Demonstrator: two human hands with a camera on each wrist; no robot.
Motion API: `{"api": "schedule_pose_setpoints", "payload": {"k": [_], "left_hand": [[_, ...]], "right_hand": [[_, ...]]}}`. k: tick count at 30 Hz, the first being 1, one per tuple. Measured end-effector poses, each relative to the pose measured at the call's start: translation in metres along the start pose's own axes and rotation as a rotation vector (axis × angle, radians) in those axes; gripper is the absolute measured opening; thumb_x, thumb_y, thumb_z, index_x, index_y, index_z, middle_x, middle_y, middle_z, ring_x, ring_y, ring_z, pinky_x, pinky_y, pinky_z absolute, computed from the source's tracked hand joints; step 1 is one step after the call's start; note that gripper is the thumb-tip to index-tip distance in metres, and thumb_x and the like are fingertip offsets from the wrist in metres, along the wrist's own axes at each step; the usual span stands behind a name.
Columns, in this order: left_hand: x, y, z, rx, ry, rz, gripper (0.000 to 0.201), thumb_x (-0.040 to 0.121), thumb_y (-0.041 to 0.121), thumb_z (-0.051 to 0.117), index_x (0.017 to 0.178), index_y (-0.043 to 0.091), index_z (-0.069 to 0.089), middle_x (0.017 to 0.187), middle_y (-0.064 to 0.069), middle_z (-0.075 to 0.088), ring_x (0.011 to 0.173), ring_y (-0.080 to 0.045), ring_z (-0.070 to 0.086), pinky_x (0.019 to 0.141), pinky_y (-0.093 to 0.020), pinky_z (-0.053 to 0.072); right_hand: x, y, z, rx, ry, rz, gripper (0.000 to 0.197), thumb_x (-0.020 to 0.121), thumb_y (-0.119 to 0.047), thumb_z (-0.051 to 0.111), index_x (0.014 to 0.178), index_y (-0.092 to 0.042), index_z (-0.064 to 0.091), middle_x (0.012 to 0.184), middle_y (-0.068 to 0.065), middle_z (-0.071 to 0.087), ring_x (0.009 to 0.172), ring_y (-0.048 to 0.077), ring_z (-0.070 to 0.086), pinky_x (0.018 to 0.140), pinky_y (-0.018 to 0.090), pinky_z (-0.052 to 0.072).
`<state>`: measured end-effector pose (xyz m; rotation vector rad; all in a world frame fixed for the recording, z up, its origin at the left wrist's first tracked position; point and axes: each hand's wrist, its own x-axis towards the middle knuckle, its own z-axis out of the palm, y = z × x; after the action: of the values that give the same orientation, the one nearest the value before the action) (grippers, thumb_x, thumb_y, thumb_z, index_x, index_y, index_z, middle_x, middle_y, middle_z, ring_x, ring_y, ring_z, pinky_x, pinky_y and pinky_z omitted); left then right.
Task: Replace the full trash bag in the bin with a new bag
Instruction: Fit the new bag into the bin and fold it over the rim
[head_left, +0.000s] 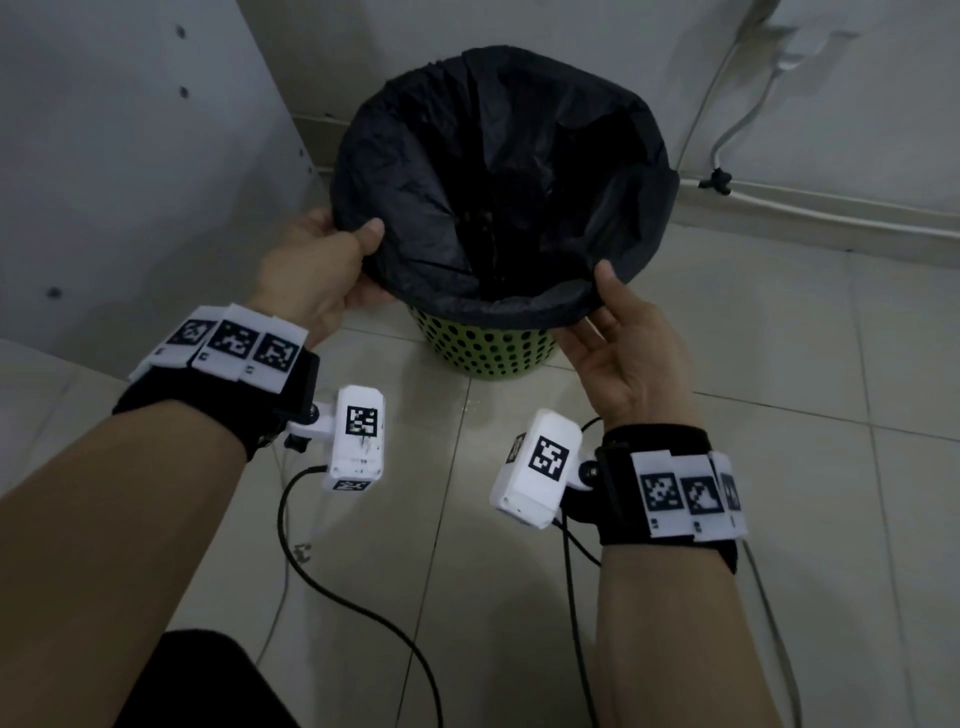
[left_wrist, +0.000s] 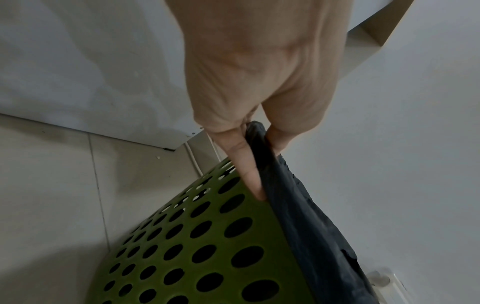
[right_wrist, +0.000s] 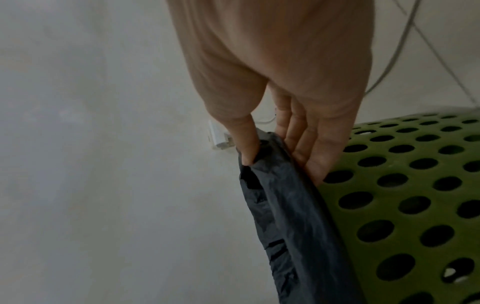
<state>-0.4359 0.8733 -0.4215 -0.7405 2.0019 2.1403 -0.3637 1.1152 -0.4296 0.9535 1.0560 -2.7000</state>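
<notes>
A green perforated bin (head_left: 488, 351) stands on the tiled floor, lined with a black trash bag (head_left: 498, 176) whose mouth is folded over the rim. My left hand (head_left: 332, 260) pinches the bag's edge at the near-left of the rim, thumb inside. My right hand (head_left: 618, 332) pinches the edge at the near-right, thumb on top. In the left wrist view the bag edge (left_wrist: 262, 148) sits between thumb and fingers above the bin (left_wrist: 197, 246). In the right wrist view the thumb presses the bag (right_wrist: 283, 195) against the fingers beside the bin (right_wrist: 405, 205). The bag's inside looks dark; its contents cannot be made out.
A white panel (head_left: 130, 156) stands close on the left. White cables (head_left: 737, 119) run along the wall and skirting behind the bin on the right. Black wrist-camera cables (head_left: 363, 613) trail over the floor tiles near me.
</notes>
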Motion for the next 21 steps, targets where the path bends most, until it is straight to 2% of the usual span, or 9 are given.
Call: {"api": "schedule_pose_setpoints", "payload": {"k": [3,7,9,11,13,15,17,19,21], "left_hand": [[-0.003,0.001,0.001,0.050,-0.003,0.017,0.035,0.099,0.017,0.059,0.133,0.010,0.057,0.122,-0.009,0.069,0.086,-0.021,0.071,0.049,-0.027,0.057],[-0.003,0.002,-0.002,0.066,0.002,0.033,0.034,0.099,0.026,0.058,0.132,0.016,0.058,0.114,-0.004,0.070,0.072,-0.016,0.071,0.050,-0.028,0.058],[-0.005,0.002,-0.004,0.027,-0.028,0.010,0.040,0.096,0.037,0.061,0.132,0.018,0.058,0.114,-0.002,0.071,0.078,-0.018,0.073,0.057,-0.033,0.060],[-0.006,0.004,-0.006,-0.031,-0.027,-0.021,0.042,0.094,0.043,0.061,0.127,0.016,0.059,0.106,0.000,0.071,0.085,-0.020,0.070,0.064,-0.036,0.061],[-0.003,0.005,-0.011,-0.068,0.001,-0.031,0.032,0.096,0.035,0.059,0.122,0.016,0.061,0.095,0.004,0.068,0.082,-0.017,0.067,0.064,-0.034,0.060],[0.003,0.005,-0.016,-0.064,0.036,-0.012,0.030,0.098,0.019,0.056,0.127,0.019,0.059,0.102,0.004,0.069,0.081,-0.015,0.067,0.056,-0.028,0.058],[0.007,0.007,-0.022,-0.039,0.067,0.032,0.035,0.098,0.010,0.054,0.131,0.022,0.057,0.110,0.004,0.070,0.083,-0.013,0.069,0.054,-0.027,0.057],[0.009,0.009,-0.026,-0.012,0.065,0.053,0.040,0.097,0.010,0.055,0.136,0.021,0.056,0.122,0.001,0.068,0.091,-0.016,0.069,0.056,-0.027,0.057],[0.010,0.011,-0.026,0.013,0.039,0.063,0.040,0.098,0.009,0.054,0.136,0.020,0.057,0.128,-0.002,0.067,0.093,-0.017,0.068,0.056,-0.026,0.057]], "right_hand": [[0.002,-0.004,0.003,-0.069,0.032,0.005,0.012,0.091,-0.014,0.070,0.101,-0.008,0.068,0.090,0.008,0.073,0.078,0.022,0.072,0.073,0.034,0.062],[-0.003,-0.002,0.002,0.006,-0.036,0.100,0.010,0.091,-0.014,0.068,0.098,-0.007,0.069,0.085,0.008,0.074,0.087,0.027,0.073,0.087,0.047,0.060],[-0.006,0.001,0.004,-0.007,-0.064,0.133,0.008,0.092,-0.016,0.068,0.095,-0.008,0.069,0.086,0.009,0.075,0.085,0.027,0.074,0.089,0.051,0.059],[-0.009,0.008,0.010,-0.040,-0.074,0.157,0.006,0.093,-0.015,0.067,0.094,-0.010,0.068,0.087,0.009,0.072,0.084,0.029,0.073,0.088,0.051,0.059],[-0.015,0.018,0.018,-0.091,-0.115,0.195,0.007,0.094,-0.016,0.066,0.097,-0.010,0.067,0.090,0.009,0.071,0.090,0.031,0.072,0.088,0.050,0.059],[-0.017,0.027,0.021,-0.134,-0.138,0.216,0.024,0.094,-0.026,0.066,0.109,-0.008,0.066,0.098,0.012,0.073,0.100,0.033,0.070,0.088,0.049,0.059],[-0.016,0.028,0.022,-0.082,-0.095,0.181,0.038,0.091,-0.034,0.068,0.117,-0.006,0.064,0.105,0.013,0.072,0.105,0.033,0.070,0.089,0.046,0.059],[-0.010,0.020,0.021,0.071,-0.074,0.134,0.033,0.093,-0.029,0.068,0.115,-0.005,0.065,0.097,0.012,0.076,0.102,0.029,0.072,0.090,0.044,0.059],[-0.004,0.012,0.022,0.179,-0.063,0.121,0.024,0.095,-0.020,0.066,0.112,-0.004,0.066,0.088,0.011,0.078,0.096,0.026,0.072,0.086,0.039,0.060]]}}
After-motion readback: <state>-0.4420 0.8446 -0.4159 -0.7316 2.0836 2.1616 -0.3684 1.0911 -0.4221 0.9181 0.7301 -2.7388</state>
